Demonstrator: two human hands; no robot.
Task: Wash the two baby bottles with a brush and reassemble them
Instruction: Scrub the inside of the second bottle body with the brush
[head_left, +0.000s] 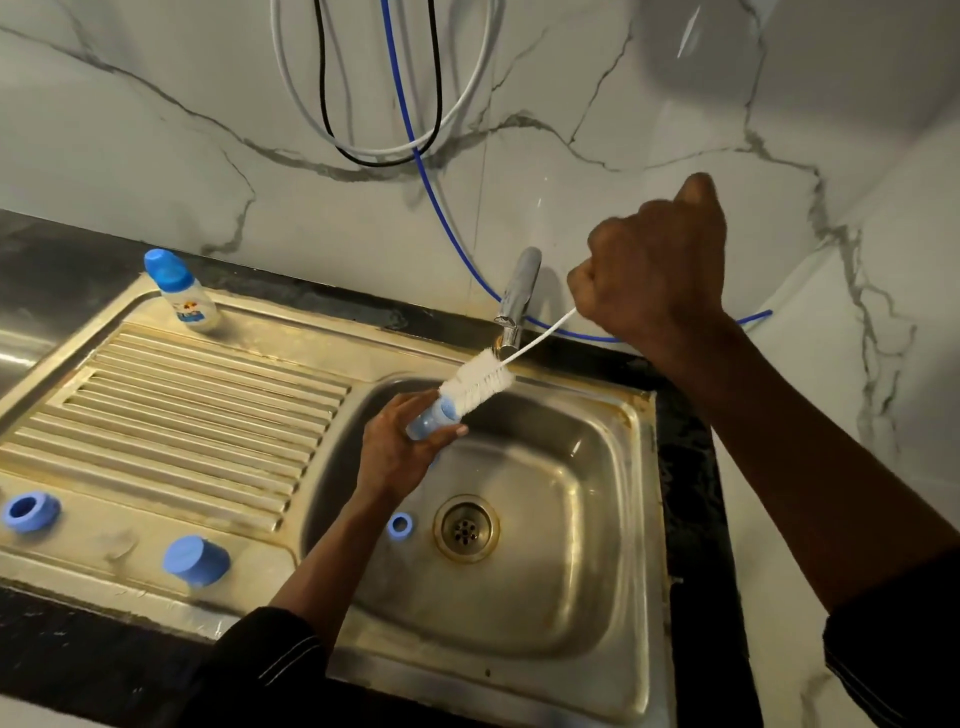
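Nearest, a blue cap (195, 561) and a blue ring (31, 512) lay on the drainboard (208, 415). Over the sink (571, 571), the left grip (395, 452) curled round an open bottle (431, 415) with the brush (478, 384) head at its mouth, while the right grip (654, 275) clenched the brush's handle. Farthest, the second bottle (182, 291) stood capped and upright at the drainboard's back corner.

2 baby bottles are showing: held bottle (432, 415), capped bottle (182, 291). 1 brush (477, 385) is showing. 3 loose blue parts are lying out: ring (31, 512), cap (196, 560), small ring (400, 525). 1 tap (517, 291) is standing over 1 sink (641, 493).
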